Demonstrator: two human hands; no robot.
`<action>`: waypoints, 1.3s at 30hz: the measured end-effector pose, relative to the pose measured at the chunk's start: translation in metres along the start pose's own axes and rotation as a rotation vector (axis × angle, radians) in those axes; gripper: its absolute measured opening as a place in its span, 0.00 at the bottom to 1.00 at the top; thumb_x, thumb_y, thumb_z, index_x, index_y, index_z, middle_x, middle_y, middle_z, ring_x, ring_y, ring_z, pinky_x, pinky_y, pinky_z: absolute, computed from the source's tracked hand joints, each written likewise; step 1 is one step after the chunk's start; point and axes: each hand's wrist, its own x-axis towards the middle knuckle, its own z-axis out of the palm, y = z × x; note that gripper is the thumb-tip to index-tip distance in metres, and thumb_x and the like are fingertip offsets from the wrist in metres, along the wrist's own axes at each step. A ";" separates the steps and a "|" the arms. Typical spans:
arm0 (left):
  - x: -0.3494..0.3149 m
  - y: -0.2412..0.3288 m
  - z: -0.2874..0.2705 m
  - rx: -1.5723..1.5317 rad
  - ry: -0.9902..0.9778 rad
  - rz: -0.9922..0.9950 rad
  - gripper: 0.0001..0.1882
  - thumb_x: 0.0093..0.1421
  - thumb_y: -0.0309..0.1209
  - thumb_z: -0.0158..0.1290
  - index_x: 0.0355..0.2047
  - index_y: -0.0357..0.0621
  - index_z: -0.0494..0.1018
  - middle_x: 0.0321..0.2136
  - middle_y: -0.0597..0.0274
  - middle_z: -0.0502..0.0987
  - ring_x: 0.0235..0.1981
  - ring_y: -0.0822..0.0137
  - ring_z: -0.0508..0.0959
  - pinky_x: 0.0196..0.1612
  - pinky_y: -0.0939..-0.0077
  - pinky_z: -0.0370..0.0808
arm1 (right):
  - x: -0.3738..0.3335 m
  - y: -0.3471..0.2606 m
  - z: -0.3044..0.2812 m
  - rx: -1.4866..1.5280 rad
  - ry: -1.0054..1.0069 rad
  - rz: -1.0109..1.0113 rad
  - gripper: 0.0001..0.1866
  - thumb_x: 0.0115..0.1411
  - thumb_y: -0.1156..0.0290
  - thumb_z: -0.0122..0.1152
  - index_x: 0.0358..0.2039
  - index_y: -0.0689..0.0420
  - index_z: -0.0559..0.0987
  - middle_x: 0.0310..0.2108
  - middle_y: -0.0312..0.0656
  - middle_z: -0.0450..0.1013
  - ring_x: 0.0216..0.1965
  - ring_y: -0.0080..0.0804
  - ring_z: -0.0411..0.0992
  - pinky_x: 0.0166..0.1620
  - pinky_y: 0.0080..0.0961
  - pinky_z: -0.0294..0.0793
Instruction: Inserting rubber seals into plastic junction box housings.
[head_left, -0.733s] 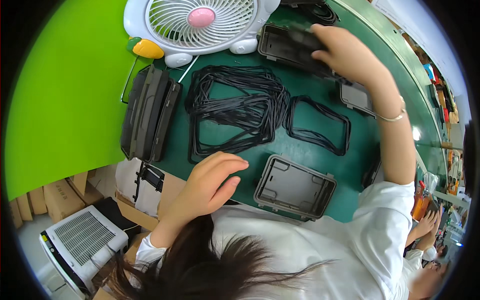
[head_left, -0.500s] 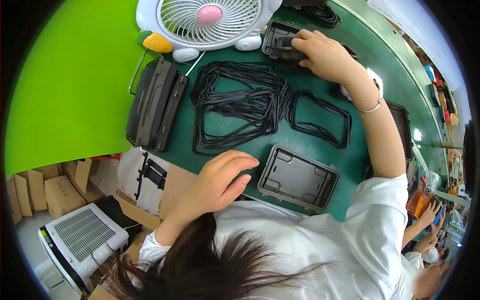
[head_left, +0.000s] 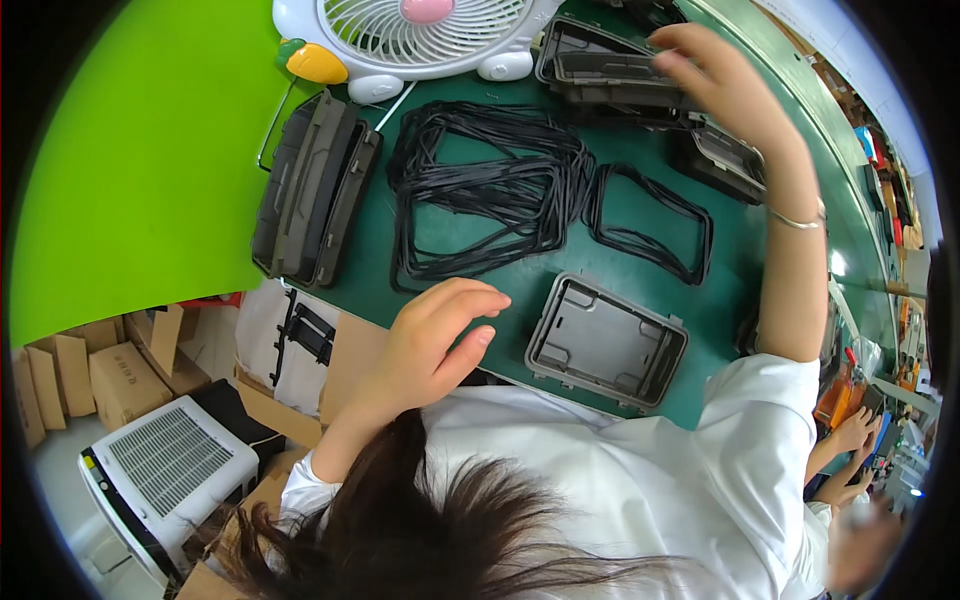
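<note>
My left hand (head_left: 440, 335) hovers over the table's near edge, fingers curved and apart from the thumb, holding nothing. To its right a grey rectangular plastic box shell (head_left: 605, 340) lies with its hollow side up. My right hand (head_left: 705, 65) is raised at the far right, slightly blurred, its fingers and thumb apart and no object visible in them. It is beside a pile of dark grey box shells (head_left: 615, 75). Between the hands lie a large tangle of black rectangular rubber gaskets (head_left: 480, 190) and a smaller bundle of black gaskets (head_left: 650, 230).
A white fan (head_left: 430, 50) with a pink hub stands at the far side. Dark stacked cases (head_left: 310, 195) stand left of the gaskets, beside a bright green panel (head_left: 150, 180). Another grey shell (head_left: 725, 160) sits under my right forearm. Cardboard boxes (head_left: 130, 385) are at lower left. A co-worker's hands (head_left: 855, 435) show at right.
My right hand has come off the dark grey shells at the far side and moved to the right. The left hand stays nearly in place; the view has shifted slightly.
</note>
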 end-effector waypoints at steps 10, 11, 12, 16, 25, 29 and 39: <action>0.016 -0.006 0.032 0.050 -0.065 0.234 0.09 0.47 0.20 0.51 0.32 0.36 0.71 0.34 0.57 0.72 0.34 0.57 0.71 0.37 0.69 0.70 | -0.130 -0.006 0.037 -0.176 -0.089 0.562 0.10 0.50 0.70 0.54 0.31 0.64 0.75 0.30 0.52 0.73 0.35 0.48 0.71 0.38 0.36 0.71; 0.021 -0.004 0.036 0.060 -0.066 0.277 0.09 0.47 0.20 0.51 0.31 0.36 0.71 0.34 0.57 0.72 0.34 0.57 0.71 0.37 0.69 0.70 | -0.142 0.001 0.057 -0.282 -0.036 0.516 0.10 0.49 0.71 0.56 0.31 0.64 0.74 0.29 0.52 0.72 0.35 0.51 0.70 0.38 0.39 0.70; 0.026 -0.003 0.039 0.058 -0.076 0.309 0.09 0.46 0.19 0.52 0.30 0.37 0.71 0.34 0.58 0.72 0.34 0.57 0.71 0.36 0.69 0.70 | -0.148 0.000 0.073 -0.309 0.034 0.550 0.10 0.49 0.73 0.57 0.31 0.63 0.73 0.29 0.52 0.71 0.34 0.50 0.70 0.38 0.39 0.71; 0.036 0.007 0.035 0.089 -0.075 0.340 0.09 0.46 0.19 0.51 0.31 0.38 0.71 0.33 0.58 0.72 0.33 0.58 0.71 0.36 0.70 0.70 | -0.155 0.006 0.093 -0.351 0.263 0.627 0.06 0.50 0.75 0.55 0.29 0.63 0.72 0.27 0.49 0.68 0.32 0.47 0.70 0.37 0.36 0.71; 0.071 0.017 0.028 0.104 -0.048 0.358 0.07 0.49 0.21 0.50 0.31 0.37 0.70 0.31 0.55 0.73 0.30 0.56 0.72 0.34 0.70 0.70 | -0.164 -0.013 0.066 -0.044 0.482 0.587 0.05 0.50 0.74 0.58 0.28 0.60 0.74 0.26 0.41 0.69 0.25 0.36 0.69 0.31 0.29 0.69; 0.121 0.018 0.048 0.237 -0.036 0.345 0.06 0.52 0.21 0.48 0.31 0.36 0.71 0.28 0.57 0.72 0.27 0.61 0.73 0.31 0.75 0.70 | -0.165 -0.008 0.064 0.020 0.416 0.685 0.05 0.50 0.75 0.57 0.29 0.60 0.73 0.22 0.42 0.69 0.24 0.38 0.69 0.30 0.30 0.69; 0.197 -0.028 0.088 0.850 -0.129 0.194 0.08 0.47 0.22 0.49 0.29 0.40 0.74 0.28 0.52 0.74 0.34 0.53 0.76 0.36 0.64 0.75 | -0.161 0.015 0.091 -0.246 0.334 0.724 0.06 0.52 0.72 0.55 0.30 0.59 0.74 0.28 0.47 0.70 0.32 0.46 0.70 0.35 0.35 0.71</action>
